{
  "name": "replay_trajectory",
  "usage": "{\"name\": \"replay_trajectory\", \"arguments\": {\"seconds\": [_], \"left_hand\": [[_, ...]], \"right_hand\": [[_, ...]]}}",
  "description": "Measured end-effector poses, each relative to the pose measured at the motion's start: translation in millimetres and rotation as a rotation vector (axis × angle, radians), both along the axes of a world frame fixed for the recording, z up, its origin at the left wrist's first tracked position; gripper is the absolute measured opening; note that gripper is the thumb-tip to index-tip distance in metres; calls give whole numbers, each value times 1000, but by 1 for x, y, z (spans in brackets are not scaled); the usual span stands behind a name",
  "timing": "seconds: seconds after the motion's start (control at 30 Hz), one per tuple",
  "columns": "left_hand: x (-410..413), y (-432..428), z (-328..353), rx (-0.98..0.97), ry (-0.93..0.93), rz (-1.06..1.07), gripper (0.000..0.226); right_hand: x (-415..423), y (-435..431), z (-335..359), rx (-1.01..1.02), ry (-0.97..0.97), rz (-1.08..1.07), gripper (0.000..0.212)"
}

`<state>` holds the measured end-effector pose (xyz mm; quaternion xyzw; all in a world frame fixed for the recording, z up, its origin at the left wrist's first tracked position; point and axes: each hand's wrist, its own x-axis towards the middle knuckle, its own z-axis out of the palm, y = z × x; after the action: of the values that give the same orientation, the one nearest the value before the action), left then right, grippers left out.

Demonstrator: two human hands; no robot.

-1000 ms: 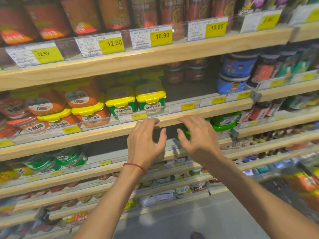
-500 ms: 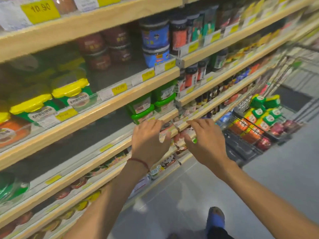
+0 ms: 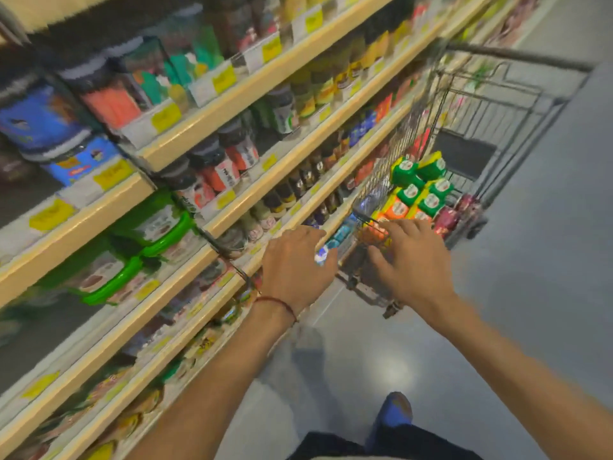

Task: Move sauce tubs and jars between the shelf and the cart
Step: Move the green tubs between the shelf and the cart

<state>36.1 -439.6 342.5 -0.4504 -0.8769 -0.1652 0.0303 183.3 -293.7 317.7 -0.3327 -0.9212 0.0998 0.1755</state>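
A wire shopping cart (image 3: 517,104) stands in the aisle at the right, against the shelving. Its basket holds several green-and-yellow sauce tubs (image 3: 418,180), orange tubs (image 3: 396,209) and dark red jars (image 3: 446,219). My right hand (image 3: 411,257) hovers at the cart's near rim with fingers spread and loosely bent, holding nothing. My left hand (image 3: 295,263) is beside it, over the shelf edge, fingers loosely curled and empty. Green-lidded tubs (image 3: 156,234) sit on the shelf (image 3: 99,220) at the left. The picture is blurred by motion.
Wooden shelves with yellow price tags run along the left, filled with blue-labelled tubs (image 3: 43,117), dark jars (image 3: 232,154) and small bottles (image 3: 298,184). Grey floor (image 3: 497,327) lies to the right and below. My blue shoe (image 3: 394,411) shows at the bottom.
The view has swung right from the shelf toward the cart. Both empty hands moved away from the green tubs and now reach toward the cart's near rim.
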Motion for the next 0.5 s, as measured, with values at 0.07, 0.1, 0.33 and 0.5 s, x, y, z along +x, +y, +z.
{"name": "replay_trajectory", "arguments": {"seconds": [0.07,0.1,0.33,0.5], "left_hand": [[12,41,-5,-12,-5,-32,33],[16,61,-8,-14,-21,-43,34],[31,185,-38,-27,-101,-71,34],[14,279,-62,-15,-160,-74,33]], "right_hand": [[14,36,-2,-10,-7,-32,52],[20,52,-3,-15,-10,-46,52],[42,167,-17,-62,-42,-116,47],[29,266,-32,-102,-85,-126,48]]}}
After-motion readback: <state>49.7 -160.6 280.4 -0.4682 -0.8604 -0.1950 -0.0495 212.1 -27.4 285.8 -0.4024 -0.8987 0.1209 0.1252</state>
